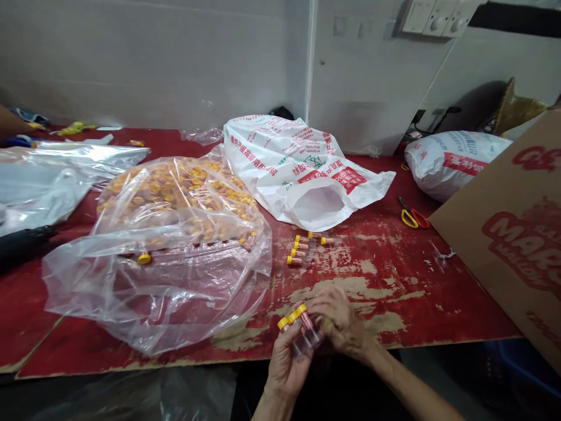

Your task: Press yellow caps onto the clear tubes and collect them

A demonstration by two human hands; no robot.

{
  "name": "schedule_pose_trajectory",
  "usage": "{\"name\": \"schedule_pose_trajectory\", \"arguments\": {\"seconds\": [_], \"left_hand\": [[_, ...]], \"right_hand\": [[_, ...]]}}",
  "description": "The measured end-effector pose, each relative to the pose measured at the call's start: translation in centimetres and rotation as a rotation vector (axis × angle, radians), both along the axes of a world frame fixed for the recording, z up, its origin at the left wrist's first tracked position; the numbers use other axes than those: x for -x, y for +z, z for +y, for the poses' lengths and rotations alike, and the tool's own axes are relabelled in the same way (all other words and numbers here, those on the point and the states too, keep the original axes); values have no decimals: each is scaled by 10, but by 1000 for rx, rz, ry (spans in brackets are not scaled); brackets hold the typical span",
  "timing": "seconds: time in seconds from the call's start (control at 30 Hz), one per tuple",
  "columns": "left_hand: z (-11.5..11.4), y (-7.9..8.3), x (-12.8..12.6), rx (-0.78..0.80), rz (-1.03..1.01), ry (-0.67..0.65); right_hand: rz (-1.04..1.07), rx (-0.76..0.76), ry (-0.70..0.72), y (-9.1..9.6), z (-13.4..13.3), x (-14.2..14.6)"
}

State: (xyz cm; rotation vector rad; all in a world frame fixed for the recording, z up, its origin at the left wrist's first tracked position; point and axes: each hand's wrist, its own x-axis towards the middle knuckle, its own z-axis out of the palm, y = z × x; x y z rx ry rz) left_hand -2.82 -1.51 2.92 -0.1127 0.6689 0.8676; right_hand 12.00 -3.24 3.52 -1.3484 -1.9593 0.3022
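My left hand is at the front edge of the red board, curled around a few small vials with yellow caps and red labels. My right hand sits just beyond it, its curled fingers pressed against the vials' far end. The fingertips are partly hidden. A short way up the board lies a small group of similar vials. To the left, a transparent plastic bag holds a large heap of yellow-capped vials. One yellow cap shows near the bag's lower edge.
The worn, red-painted board carries a white printed woven sack, a second sack, and yellow-handled scissors. A printed cardboard sheet leans in at right. Plastic sheeting and a black handle lie at left.
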Motion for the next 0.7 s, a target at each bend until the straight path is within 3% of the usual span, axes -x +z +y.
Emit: {"name": "schedule_pose_trajectory", "arguments": {"seconds": [0.03, 0.13, 0.2, 0.3, 0.37, 0.47, 0.6, 0.7], "left_hand": [[-1, 0, 1, -13, 14, -13], [-4, 3, 4, -57, 45, -46], [-5, 4, 6, -69, 56, -49], [-6, 4, 9, -84, 69, -51], [-6, 3, 10, -101, 69, -56], [-6, 3, 9, -122, 67, -75], [-4, 6, 4, -128, 75, -118], [-2, 9, 2, -120, 104, -127]], "right_hand": [[-23, -26, -77, -2, 12, -12], [-225, 7, -494, -8, 58, -50], [-378, 79, -613, -11, 88, -68], [-463, 127, -573, -14, 112, -79], [-503, 156, -522, -13, 112, -79], [-537, 207, -439, -4, 92, -76], [-648, 348, -278, 22, 60, -69], [-763, 447, -211, 31, 51, -58]]}}
